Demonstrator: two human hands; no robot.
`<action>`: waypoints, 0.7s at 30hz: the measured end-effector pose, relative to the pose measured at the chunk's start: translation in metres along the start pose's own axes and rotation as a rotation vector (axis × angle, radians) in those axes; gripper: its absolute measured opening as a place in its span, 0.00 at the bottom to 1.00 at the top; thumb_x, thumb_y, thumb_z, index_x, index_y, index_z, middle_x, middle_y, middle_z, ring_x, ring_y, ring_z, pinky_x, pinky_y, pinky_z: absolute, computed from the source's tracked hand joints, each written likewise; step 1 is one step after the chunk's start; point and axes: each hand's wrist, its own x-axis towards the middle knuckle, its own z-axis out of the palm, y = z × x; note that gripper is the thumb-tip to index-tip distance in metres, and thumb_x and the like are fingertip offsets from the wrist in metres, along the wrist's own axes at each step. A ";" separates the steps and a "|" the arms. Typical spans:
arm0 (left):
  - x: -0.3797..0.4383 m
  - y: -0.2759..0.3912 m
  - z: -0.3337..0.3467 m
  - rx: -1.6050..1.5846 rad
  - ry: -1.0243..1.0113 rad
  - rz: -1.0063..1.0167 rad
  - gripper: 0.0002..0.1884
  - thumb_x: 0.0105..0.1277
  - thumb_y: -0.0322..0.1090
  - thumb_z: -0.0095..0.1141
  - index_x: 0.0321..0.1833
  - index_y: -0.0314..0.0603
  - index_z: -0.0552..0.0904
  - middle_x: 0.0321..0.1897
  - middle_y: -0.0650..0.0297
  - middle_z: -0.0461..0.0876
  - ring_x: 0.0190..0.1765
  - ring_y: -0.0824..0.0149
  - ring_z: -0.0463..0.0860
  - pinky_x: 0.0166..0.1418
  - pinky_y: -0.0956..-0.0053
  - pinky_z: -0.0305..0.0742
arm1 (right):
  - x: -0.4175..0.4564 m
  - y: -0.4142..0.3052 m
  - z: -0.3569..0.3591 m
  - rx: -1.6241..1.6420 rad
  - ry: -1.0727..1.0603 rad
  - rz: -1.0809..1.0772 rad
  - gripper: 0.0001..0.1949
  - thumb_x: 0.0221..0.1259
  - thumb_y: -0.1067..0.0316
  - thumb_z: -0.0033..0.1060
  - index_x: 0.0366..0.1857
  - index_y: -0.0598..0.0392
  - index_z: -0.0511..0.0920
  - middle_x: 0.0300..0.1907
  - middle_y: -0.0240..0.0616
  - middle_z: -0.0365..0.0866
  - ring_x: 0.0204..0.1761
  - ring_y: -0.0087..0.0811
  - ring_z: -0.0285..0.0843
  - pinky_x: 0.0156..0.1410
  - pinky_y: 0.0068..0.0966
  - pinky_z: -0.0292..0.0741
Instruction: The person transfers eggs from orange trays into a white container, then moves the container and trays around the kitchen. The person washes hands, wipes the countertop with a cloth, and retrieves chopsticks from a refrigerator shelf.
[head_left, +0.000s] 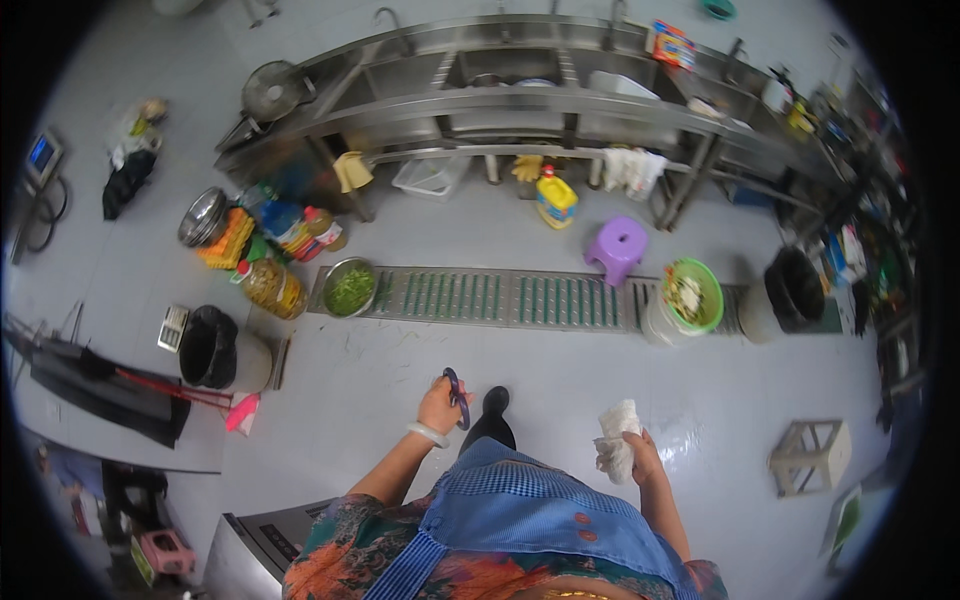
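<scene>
Purple-handled scissors (455, 397) are held by the handles in my left hand (439, 405), which has a pale bangle at the wrist; their blades cannot be made out. My right hand (645, 457) grips a crumpled white cloth (619, 442), to the right of my blue apron (517, 495). Beyond my left hand, a steel bowl of cut green vegetables (351, 289) sits at the left end of a floor drain grate (510, 300). Further right, a green basin (709, 296) with food scraps rests on a white bucket (667, 322).
A purple stool (619, 244) stands by the grate. Steel sinks (502, 97) run along the far side. Black-lined bins (240, 360) stand left and right (765, 300). A beige stool (814, 457) is at the right, and an oil bottle (274, 289) at the left.
</scene>
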 end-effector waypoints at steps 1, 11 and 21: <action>0.005 -0.006 -0.002 -0.045 0.027 -0.046 0.13 0.52 0.34 0.65 0.36 0.37 0.77 0.29 0.60 0.77 0.32 0.65 0.78 0.36 0.75 0.73 | 0.017 -0.006 0.013 -0.023 -0.047 -0.018 0.25 0.53 0.67 0.52 0.55 0.59 0.61 0.45 0.51 0.73 0.43 0.48 0.78 0.42 0.45 0.79; 0.122 -0.047 -0.069 -0.071 0.138 -0.037 0.11 0.51 0.35 0.65 0.30 0.40 0.77 0.26 0.58 0.78 0.31 0.59 0.79 0.36 0.70 0.73 | 0.171 -0.074 0.148 -0.346 -0.172 0.025 0.21 0.53 0.68 0.54 0.52 0.60 0.64 0.42 0.46 0.77 0.37 0.41 0.80 0.39 0.36 0.79; 0.231 -0.058 -0.120 0.054 0.177 0.026 0.10 0.49 0.30 0.65 0.31 0.39 0.77 0.30 0.59 0.80 0.35 0.56 0.79 0.38 0.68 0.73 | 0.299 -0.075 0.107 -1.046 0.237 0.169 0.28 0.41 0.58 0.63 0.49 0.64 0.71 0.45 0.50 0.77 0.46 0.41 0.78 0.47 0.34 0.76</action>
